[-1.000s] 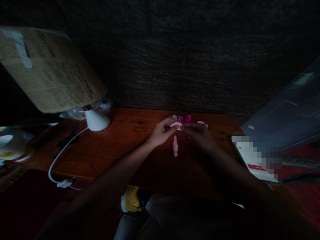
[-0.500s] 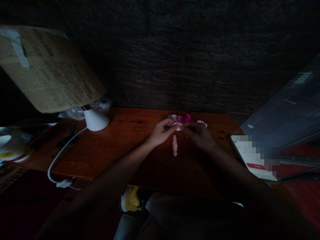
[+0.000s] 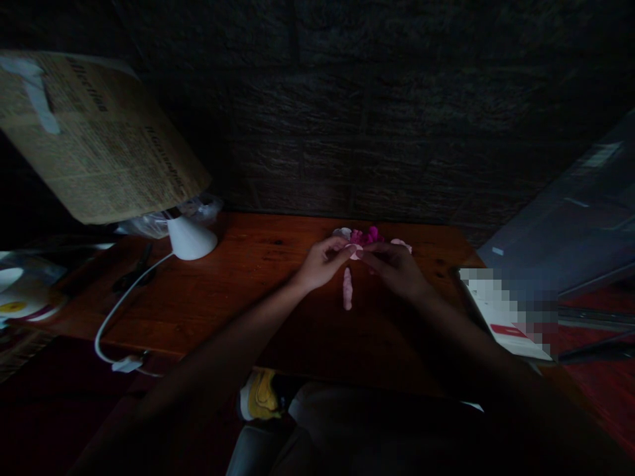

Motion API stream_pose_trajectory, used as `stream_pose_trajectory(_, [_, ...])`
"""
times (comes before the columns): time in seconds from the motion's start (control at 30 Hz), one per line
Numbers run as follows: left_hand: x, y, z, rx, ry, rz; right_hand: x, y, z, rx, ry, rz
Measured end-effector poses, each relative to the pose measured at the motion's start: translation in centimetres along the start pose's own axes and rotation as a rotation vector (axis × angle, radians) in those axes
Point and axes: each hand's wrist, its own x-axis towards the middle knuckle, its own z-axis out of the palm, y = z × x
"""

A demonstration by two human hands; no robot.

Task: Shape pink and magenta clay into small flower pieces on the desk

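Between the fingertips of my left hand (image 3: 321, 262) and my right hand (image 3: 395, 266) is a small, flat, pale pink piece (image 3: 355, 251), which looks like modelling clay. Both hands pinch it from either side, just above the wooden table. Below them on the tabletop lies a lumpy pink clay roll (image 3: 348, 289), pointing toward me. Behind my fingers sit bright magenta pieces (image 3: 373, 234) and a whitish piece (image 3: 342, 233). Another pale pink piece (image 3: 401, 245) shows partly beyond my right hand. Dim light hides fine detail.
On the left stands a lamp with a newspaper-print shade (image 3: 124, 145), a white base (image 3: 192, 238) and a cord (image 3: 109, 314). Dark scissors (image 3: 133, 277) lie by the cord. A white box or book (image 3: 501, 317), partly blurred out, is at the right edge. A dark brick wall (image 3: 317, 119) backs the table (image 3: 238, 284).
Almost nothing differs. The pale pink piece has shifted slightly between my fingertips, and both hands stay in the same place.
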Motion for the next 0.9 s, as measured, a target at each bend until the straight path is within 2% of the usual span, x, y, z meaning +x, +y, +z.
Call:
stream_pose_trajectory(0.13, [0.00,-0.02,-0.11,0.025,-0.003,-0.001,-0.07,-0.33,0.02,-0.023,0.013,-0.008])
stream_pose_trajectory(0.43, [0.05,0.10,-0.59,0.088,-0.060,0.060,0.00,-0.02,0.53,0.105,0.028,0.082])
stream_pose_trajectory(0.6, [-0.02,-0.08,-0.42,0.095,-0.057,0.042,0.11,0.09,0.30,0.079,0.018,0.091])
stream_pose_trajectory(0.9, [-0.33,-0.20,-0.59,0.338,-0.095,0.094,-0.13,-0.28,0.66,0.013,-0.016,0.028])
